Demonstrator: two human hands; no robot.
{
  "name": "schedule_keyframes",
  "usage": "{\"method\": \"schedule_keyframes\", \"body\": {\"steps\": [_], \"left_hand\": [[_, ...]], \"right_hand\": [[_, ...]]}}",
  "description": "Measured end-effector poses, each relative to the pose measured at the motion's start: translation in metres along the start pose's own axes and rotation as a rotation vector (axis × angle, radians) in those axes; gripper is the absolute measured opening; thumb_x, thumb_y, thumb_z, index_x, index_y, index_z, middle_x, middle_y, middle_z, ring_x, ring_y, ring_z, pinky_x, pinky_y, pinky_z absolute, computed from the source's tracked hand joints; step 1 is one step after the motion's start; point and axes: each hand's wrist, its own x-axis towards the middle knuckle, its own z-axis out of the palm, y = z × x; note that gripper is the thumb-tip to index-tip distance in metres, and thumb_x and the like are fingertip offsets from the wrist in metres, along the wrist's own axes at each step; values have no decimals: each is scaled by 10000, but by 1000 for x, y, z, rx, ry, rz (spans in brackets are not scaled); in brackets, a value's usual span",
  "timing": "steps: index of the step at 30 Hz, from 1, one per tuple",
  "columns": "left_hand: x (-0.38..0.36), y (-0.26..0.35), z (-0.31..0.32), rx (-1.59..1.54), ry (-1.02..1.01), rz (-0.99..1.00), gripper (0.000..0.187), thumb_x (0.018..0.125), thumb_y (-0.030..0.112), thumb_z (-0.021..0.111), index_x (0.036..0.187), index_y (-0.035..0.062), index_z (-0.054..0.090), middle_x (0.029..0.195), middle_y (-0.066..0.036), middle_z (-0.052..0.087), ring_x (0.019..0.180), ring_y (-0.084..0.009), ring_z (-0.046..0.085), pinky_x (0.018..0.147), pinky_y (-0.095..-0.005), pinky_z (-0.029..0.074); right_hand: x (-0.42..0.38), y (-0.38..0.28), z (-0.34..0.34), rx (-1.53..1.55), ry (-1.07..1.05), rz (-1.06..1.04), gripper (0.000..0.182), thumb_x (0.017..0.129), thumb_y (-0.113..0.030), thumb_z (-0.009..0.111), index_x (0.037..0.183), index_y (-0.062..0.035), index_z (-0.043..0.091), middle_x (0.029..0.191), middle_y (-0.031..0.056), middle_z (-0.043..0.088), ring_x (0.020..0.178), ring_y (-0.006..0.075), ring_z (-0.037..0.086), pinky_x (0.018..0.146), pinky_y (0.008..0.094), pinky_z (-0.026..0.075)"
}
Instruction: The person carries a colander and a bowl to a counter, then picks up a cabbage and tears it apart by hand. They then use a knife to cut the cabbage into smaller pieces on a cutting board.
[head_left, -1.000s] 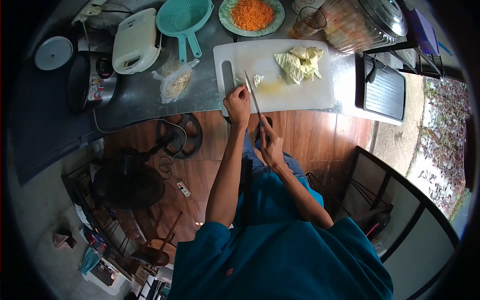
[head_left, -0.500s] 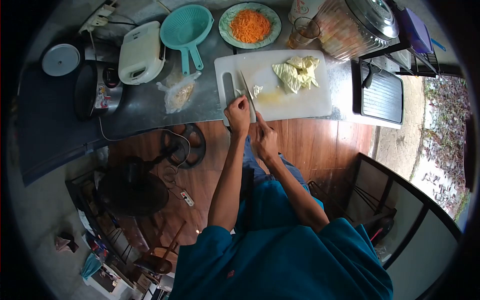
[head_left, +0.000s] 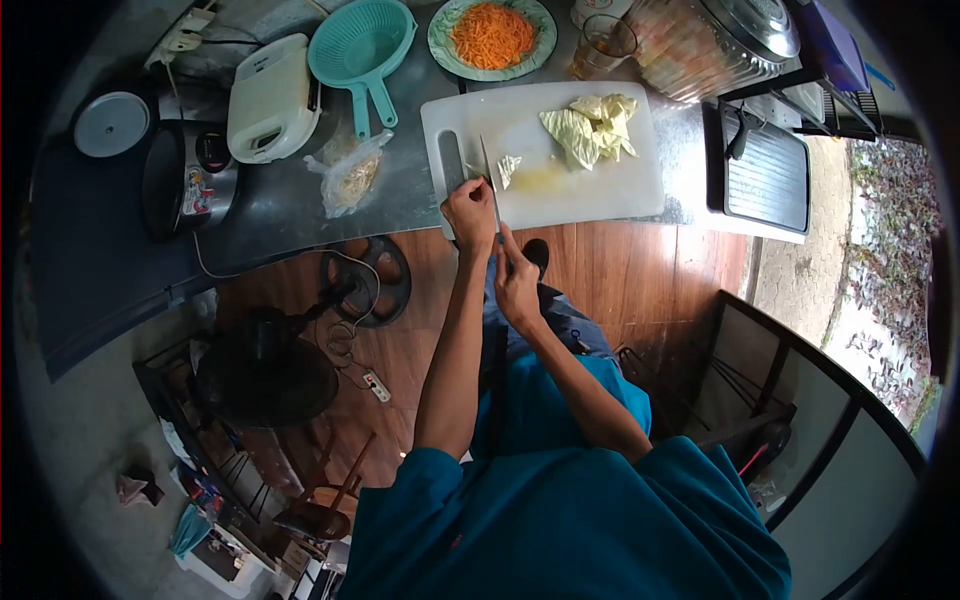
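Note:
My right hand (head_left: 516, 285) is wrapped around the handle of a kitchen knife (head_left: 489, 165), whose blade points away from me over the white cutting board (head_left: 640, 195). Close to the left of the blade, my left hand (head_left: 468, 212) is closed, its fingertips pinching a small piece of cabbage that mostly hides under them. Just right of the blade lies a small heap of cut cabbage (head_left: 508, 170). Crumpled pale-green cabbage leaves (head_left: 592, 130) rest farther right on the board, beside a yellowish wet patch.
Behind the board stand a plate of shredded carrot (head_left: 492, 36), a glass (head_left: 604, 48) and a large lidded jar (head_left: 690, 50). Leftward are a teal colander (head_left: 362, 45), a plastic bag (head_left: 352, 180) and a white sandwich maker (head_left: 268, 105). A grill pan (head_left: 766, 178) sits at right.
The view has shifted, so the counter appears higher. My right hand and the knife have drawn back toward me slightly. The cut cabbage beside the blade looks a little larger.

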Motion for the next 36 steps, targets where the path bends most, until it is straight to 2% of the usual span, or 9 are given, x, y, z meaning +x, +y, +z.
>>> {"method": "schedule_keyframes", "body": {"steps": [2,3,10,11,14,15,17,27,36], "left_hand": [[1,-1,-1,6,-12,13,164,838,108,671,889,-39,721,801,-190,714,729,-276,712,706,-340,531],[2,0,-1,9,-19,24,162,838,107,673,890,-39,721,792,-187,713,719,-275,709,702,-341,530],[2,-3,0,-8,-13,57,162,833,104,689,902,-39,719,749,-172,704,681,-252,696,676,-345,527],[4,-6,3,-24,-5,71,147,838,91,675,892,-40,714,741,-183,691,670,-273,686,655,-352,523],[-2,-5,3,-20,20,97,128,841,75,664,883,-38,709,753,-187,676,673,-293,672,642,-364,520],[-2,-3,4,-1,32,119,123,839,71,669,884,-35,708,773,-181,674,686,-292,669,649,-368,520],[-3,-1,2,7,1,102,126,837,70,670,901,-33,706,813,-181,668,719,-304,667,671,-381,522],[15,-14,-12,130,-182,383,125,823,8,638,923,-41,695,949,-153,663,911,-352,632,827,-407,505],[13,-16,-14,84,-155,410,117,827,-15,627,917,-32,701,938,-153,661,884,-333,647,796,-390,516]], "right_hand": [[16,-6,5,-17,4,-65,406,974,-41,488,1378,2,484,773,281,590,529,262,500,571,350,457],[18,-4,7,9,23,-57,431,940,-32,516,1370,-28,501,808,322,590,748,442,633,678,447,481],[1,15,-28,-83,-61,-85,425,965,-52,509,1389,-57,483,920,316,626,848,456,629,747,456,493],[-2,22,-26,-26,9,-156,415,987,-131,482,1400,-100,494,714,278,532,549,321,511,562,384,429],[-7,16,-30,-36,14,-34,400,1011,-177,460,1404,-115,500,669,242,499,526,241,452,547,379,415],[-3,10,-33,-39,11,-40,400,1011,-177,460,1404,-115,500,669,242,499,526,241,452,547,379,415],[-1,1,-41,-90,-65,46,411,978,-66,497,1389,-61,491,899,316,609,728,403,604,726,396,493],[8,-19,-62,-106,-165,-24,435,961,-61,518,1394,-46,484,821,316,593,659,386,576,683,410,484],[22,-5,-40,-189,-140,-104,478,915,1,499,1390,-45,489,768,296,584,670,410,599,656,452,474]]}}
